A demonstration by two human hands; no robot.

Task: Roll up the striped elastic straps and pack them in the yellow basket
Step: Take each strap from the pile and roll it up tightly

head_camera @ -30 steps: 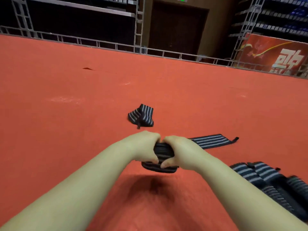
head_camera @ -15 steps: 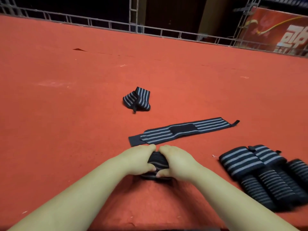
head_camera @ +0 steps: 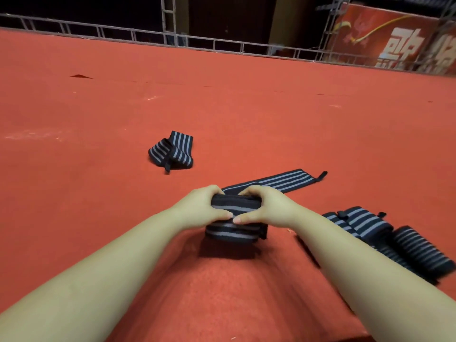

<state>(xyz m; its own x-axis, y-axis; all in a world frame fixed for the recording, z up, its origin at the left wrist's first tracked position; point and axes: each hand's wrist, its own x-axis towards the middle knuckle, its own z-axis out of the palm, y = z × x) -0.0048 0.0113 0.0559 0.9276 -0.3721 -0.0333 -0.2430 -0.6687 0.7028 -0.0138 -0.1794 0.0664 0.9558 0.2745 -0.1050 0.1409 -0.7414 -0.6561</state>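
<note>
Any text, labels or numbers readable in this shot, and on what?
Red banner, top right behind the railing: large white characters, cut off by the frame edge and partly hidden by scaffolding; not readable.
Striped straps: no label or print visible.
Red floor: no markings.

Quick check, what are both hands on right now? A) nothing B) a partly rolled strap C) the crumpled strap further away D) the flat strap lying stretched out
B: the left hand and right hand both grip the partly rolled strap, thumbs meeting on top.
</note>
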